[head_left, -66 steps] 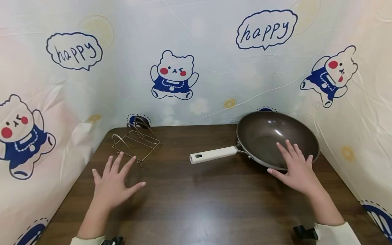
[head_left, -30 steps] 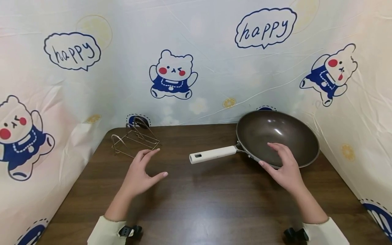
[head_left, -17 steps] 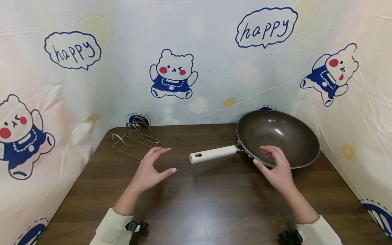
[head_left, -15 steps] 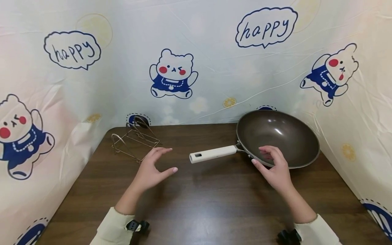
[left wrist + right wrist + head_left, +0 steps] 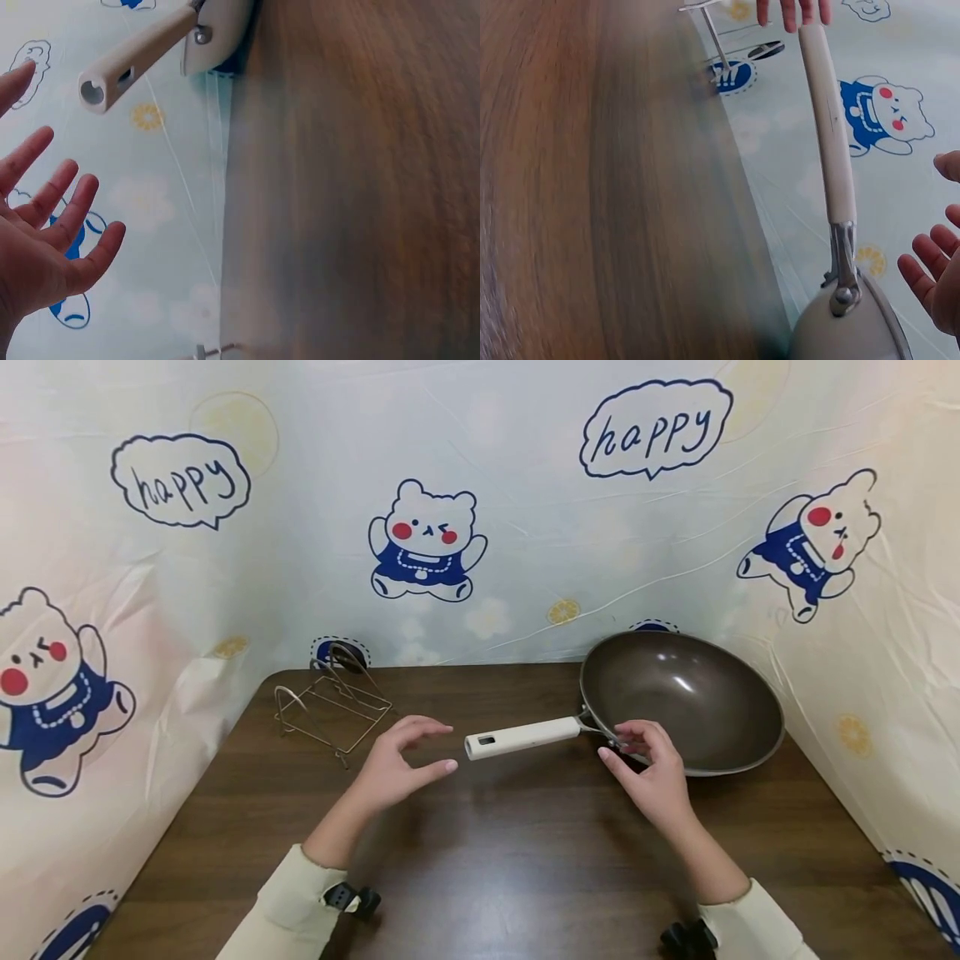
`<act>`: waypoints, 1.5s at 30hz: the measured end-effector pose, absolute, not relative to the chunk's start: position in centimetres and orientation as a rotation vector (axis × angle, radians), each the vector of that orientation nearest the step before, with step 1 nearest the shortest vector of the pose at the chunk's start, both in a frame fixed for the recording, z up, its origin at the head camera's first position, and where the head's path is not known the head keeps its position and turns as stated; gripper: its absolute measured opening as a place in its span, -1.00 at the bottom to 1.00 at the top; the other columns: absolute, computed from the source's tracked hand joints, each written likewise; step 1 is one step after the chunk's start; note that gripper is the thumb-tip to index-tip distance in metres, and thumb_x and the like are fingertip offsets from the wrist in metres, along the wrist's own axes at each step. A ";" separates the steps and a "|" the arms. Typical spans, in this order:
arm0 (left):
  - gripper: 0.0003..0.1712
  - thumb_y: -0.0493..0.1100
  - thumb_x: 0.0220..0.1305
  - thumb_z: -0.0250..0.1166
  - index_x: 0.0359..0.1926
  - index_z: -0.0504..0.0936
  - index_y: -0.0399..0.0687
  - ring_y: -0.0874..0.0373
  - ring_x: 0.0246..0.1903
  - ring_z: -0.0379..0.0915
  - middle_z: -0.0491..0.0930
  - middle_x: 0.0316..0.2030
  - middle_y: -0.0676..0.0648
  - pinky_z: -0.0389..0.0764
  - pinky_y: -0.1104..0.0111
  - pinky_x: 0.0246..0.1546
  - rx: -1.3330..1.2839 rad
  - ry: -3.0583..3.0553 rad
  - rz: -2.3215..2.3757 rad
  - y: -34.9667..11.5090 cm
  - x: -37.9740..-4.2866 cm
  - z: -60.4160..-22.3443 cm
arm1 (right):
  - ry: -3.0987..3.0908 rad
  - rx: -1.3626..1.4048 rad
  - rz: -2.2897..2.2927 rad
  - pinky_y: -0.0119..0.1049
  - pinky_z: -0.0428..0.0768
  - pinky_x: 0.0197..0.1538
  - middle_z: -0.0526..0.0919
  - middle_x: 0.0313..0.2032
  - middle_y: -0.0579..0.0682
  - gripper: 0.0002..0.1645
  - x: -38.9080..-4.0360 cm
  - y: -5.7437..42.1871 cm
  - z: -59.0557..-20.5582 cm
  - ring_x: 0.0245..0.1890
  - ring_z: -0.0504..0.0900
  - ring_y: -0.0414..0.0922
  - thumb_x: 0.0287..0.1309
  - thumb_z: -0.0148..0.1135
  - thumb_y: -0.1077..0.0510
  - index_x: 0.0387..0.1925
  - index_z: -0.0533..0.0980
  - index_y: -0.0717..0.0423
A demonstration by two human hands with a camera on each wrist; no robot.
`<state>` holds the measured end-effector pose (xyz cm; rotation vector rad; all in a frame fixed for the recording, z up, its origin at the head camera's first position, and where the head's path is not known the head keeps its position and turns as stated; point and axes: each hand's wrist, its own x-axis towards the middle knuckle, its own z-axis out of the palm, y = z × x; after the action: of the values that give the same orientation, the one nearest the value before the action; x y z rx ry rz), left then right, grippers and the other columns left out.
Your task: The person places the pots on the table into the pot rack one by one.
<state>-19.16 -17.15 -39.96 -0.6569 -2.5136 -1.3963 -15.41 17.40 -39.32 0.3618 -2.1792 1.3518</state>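
Note:
A brown-coated frying pan point(image 5: 667, 689) sits at the back right of the wooden table, its cream handle point(image 5: 523, 738) pointing left. My left hand point(image 5: 397, 766) is just left of the handle's end, fingers apart and holding nothing. In the left wrist view that hand point(image 5: 52, 225) shows an empty palm near the hollow handle end point(image 5: 139, 60). My right hand point(image 5: 656, 785) is at the pan's near rim, beside the handle joint, with thumb and fingers apart. The right wrist view shows the right hand's fingers point(image 5: 930, 255) spread to one side of the metal handle joint point(image 5: 844, 262).
A wire rack point(image 5: 330, 706) with curved loops stands at the back left of the table point(image 5: 480, 860). Behind and on both sides hangs a pale curtain point(image 5: 525, 543) with printed bears. A black device is strapped at each wrist.
My left hand has moved right, away from the rack and towards the handle's end. My right hand has moved left along the pan to the handle joint. The pan and rack have stayed put.

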 end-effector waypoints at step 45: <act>-0.53 -0.16 0.08 0.49 0.06 0.67 -0.07 0.08 -0.15 0.56 0.66 -0.09 0.00 0.59 0.26 -0.17 -0.953 -3.072 -1.604 -10.1 -27.0 -37.8 | -2.208 0.203 1.967 -0.44 0.59 -0.11 0.57 -0.05 0.20 -0.56 -17.8 15.6 -44.1 -0.09 0.60 -0.12 0.14 0.38 0.27 -0.01 0.46 0.42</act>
<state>-27.02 -10.14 -37.76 -0.9535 -3.0721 -1.6039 -17.85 15.64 -44.06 0.2030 -2.2077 1.9670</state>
